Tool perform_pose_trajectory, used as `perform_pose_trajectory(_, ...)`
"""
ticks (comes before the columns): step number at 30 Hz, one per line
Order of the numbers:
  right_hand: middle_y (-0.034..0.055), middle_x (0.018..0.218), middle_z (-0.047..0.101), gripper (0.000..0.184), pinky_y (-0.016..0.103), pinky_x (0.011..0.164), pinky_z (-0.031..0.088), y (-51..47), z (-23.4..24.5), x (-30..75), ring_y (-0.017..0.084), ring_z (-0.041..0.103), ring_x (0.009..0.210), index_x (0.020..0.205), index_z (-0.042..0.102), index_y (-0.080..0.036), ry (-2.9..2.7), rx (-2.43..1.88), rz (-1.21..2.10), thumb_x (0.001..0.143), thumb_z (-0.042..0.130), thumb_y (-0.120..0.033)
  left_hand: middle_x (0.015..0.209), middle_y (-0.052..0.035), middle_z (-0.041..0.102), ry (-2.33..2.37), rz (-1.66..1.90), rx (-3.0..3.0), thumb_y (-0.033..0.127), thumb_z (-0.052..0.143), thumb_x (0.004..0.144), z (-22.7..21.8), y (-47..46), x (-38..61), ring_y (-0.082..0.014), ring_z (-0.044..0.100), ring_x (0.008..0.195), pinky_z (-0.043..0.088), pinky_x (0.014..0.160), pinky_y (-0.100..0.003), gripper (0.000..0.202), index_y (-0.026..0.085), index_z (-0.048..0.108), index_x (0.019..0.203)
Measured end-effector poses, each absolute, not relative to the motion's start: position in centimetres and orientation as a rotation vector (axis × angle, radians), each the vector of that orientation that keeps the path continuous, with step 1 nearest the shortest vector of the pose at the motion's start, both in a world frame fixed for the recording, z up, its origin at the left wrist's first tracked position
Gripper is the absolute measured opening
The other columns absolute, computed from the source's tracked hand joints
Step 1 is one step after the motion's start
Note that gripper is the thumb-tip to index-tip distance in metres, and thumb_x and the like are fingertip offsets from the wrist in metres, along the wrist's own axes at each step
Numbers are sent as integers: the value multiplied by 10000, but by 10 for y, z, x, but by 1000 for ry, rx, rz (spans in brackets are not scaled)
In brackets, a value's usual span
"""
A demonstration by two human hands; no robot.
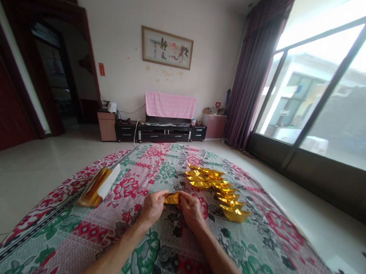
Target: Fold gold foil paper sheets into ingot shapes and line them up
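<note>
Between my two hands is a small folded piece of gold foil paper (172, 198), held just above the middle of the flowered cloth. My left hand (153, 208) pinches its left end, and my right hand (192, 208) pinches the right end. The fingertips hide both ends of the fold. To the right, several finished-looking gold paper ingots (210, 178) lie in overlapping rows, the closest one (236, 213) a short way from my right hand. A stack of flat gold and white paper sheets (98, 186) lies off to the left, apart from my left hand.
A red, green and grey flowered cloth (170, 156) covers the round surface in front of me. Farther back stand a low black TV cabinet (163, 132) and a screen under a pink towel (170, 105). Large windows (321, 94) line the right side; a doorway (56, 75) opens at left.
</note>
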State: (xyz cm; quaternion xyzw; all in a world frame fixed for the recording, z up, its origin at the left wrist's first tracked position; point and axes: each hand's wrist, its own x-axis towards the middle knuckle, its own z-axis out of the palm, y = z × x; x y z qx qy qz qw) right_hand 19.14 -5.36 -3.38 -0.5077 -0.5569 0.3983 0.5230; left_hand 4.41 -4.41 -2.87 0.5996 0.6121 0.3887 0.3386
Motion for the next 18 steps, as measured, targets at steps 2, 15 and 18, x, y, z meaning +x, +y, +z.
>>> perform_pose_trajectory(2,52,800,684,467,280,598,542,-54,-34,191,195,621,710,987,699,-139,-1337,-1213,959,735,494,-474,959,-51,707,1578,1050,1556,179,405,822,-29,-44,44,-81,626,558,487,533,-166,353,154,642,1081)
perform_pose_trajectory(15,64,844,682,409,297,638,551,-54,-36,192,203,625,761,966,701,-154,-1334,-1155,997,740,515,-440,756,-38,716,1555,1019,1533,165,415,787,-25,-42,40,-96,603,518,468,517,-184,386,139,635,1103)
perform_pose_trajectory(18,65,849,677,405,292,635,552,-52,-37,193,199,622,758,976,695,-148,-1317,-1149,1008,743,513,-425,850,-39,714,1551,1053,1502,169,405,789,-30,-42,42,-89,605,535,479,526,-183,382,155,647,1085)
